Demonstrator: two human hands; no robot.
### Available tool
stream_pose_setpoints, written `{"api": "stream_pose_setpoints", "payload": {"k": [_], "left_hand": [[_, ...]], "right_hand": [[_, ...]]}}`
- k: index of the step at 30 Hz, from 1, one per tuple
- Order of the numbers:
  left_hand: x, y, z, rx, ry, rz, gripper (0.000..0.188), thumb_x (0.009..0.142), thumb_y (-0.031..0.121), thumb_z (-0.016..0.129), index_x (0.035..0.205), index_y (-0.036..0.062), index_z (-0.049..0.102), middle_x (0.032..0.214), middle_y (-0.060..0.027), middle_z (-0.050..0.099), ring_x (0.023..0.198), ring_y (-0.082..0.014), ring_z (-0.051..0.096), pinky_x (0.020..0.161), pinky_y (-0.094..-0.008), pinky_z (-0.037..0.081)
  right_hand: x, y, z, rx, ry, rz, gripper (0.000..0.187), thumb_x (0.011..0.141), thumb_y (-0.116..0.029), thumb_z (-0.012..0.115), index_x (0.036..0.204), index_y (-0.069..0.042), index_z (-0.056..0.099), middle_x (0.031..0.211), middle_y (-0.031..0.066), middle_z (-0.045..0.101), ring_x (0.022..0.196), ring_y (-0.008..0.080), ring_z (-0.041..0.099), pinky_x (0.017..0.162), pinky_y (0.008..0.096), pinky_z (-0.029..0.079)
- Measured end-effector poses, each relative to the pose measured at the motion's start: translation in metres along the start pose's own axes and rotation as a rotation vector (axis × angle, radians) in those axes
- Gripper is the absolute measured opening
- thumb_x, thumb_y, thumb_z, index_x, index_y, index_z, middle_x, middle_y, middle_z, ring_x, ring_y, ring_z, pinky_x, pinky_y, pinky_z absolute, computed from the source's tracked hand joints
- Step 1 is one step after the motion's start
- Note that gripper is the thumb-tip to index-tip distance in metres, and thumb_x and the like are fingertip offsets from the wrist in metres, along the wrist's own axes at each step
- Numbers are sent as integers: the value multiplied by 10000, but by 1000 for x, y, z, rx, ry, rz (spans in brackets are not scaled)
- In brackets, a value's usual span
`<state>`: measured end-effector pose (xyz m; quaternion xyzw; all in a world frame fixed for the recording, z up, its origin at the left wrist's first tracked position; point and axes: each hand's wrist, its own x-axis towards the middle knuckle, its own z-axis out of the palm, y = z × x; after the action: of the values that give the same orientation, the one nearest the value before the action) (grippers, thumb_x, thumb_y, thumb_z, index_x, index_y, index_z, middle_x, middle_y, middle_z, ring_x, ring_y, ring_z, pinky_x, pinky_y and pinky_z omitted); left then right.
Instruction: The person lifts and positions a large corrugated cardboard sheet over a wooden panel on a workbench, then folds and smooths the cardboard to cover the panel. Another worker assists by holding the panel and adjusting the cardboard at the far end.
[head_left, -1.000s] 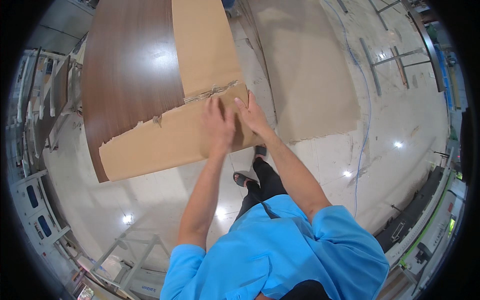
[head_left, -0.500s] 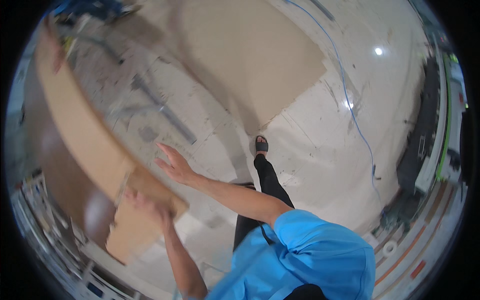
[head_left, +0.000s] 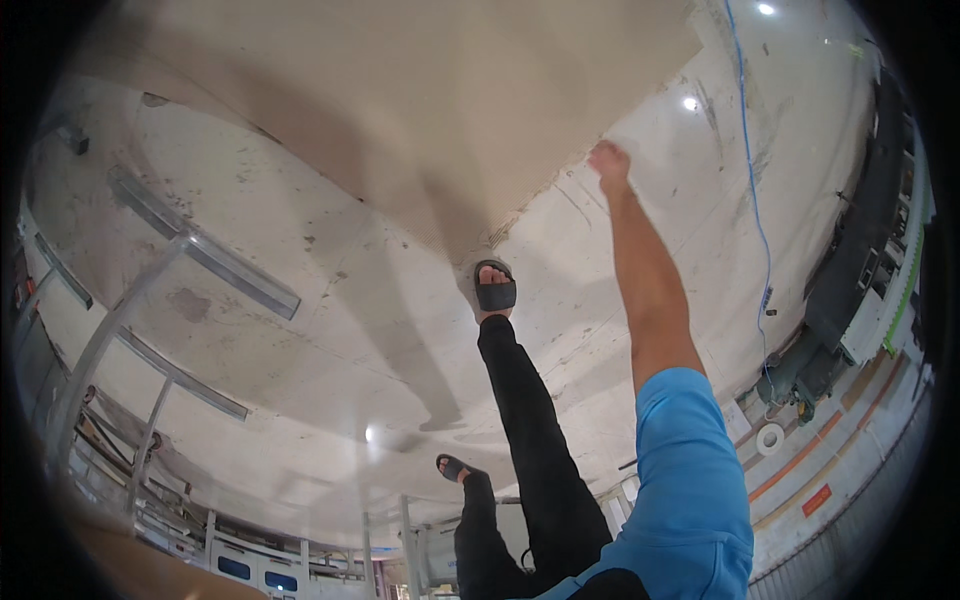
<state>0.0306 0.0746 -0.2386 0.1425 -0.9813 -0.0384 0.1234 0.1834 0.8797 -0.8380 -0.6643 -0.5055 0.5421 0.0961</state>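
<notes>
My right hand (head_left: 611, 164) reaches out ahead at the end of a stretched arm. It is above the floor beside the edge of a large tan sheet (head_left: 430, 110), apparently apart from it. Its fingers look bunched and smeared, so their state is unclear, and no object shows in them. My left hand is out of view. At the lower left rim, a tan surface (head_left: 160, 570) shows, perhaps part of the brown board; only a strip of it is visible.
A grey metal stand (head_left: 215, 260) with long bars is at left. A blue cable (head_left: 748, 160) runs along the floor at right. Dark equipment (head_left: 850, 240) and a white tape roll (head_left: 769, 440) lie farther right. My sandalled foot (head_left: 495, 287) is near the sheet's corner.
My right arm has swung from the board at left to the far right. The brown board and my left hand have left the middle of the view, which has turned and shifted.
</notes>
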Motion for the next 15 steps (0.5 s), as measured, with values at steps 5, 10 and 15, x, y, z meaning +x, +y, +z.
{"api": "stream_pose_setpoints", "payload": {"k": [5,10,15], "left_hand": [[1,-7,3,-4,-20,-61,558,1057,399,338,1450,5,374,1442,-175,440,1328,-303,431,1123,-429,321],[13,-19,-55,-94,18,-189,554,1055,399,345,1446,9,378,1425,-171,452,1312,-299,445,1113,-426,335],[15,-32,-117,-285,37,-319,549,1053,400,351,1442,12,381,1409,-167,464,1296,-295,459,1103,-424,348]], "right_hand": [[85,3,-13,168,-15,102,401,997,-316,483,1321,-83,517,1321,114,523,1170,244,527,982,487,473],[110,-25,-22,258,-79,211,639,918,-514,619,1434,-176,450,1139,67,480,1089,232,461,1062,533,384],[90,-109,-11,-903,174,-429,491,895,-481,639,1001,-3,677,931,132,710,792,275,674,718,426,527]]}}
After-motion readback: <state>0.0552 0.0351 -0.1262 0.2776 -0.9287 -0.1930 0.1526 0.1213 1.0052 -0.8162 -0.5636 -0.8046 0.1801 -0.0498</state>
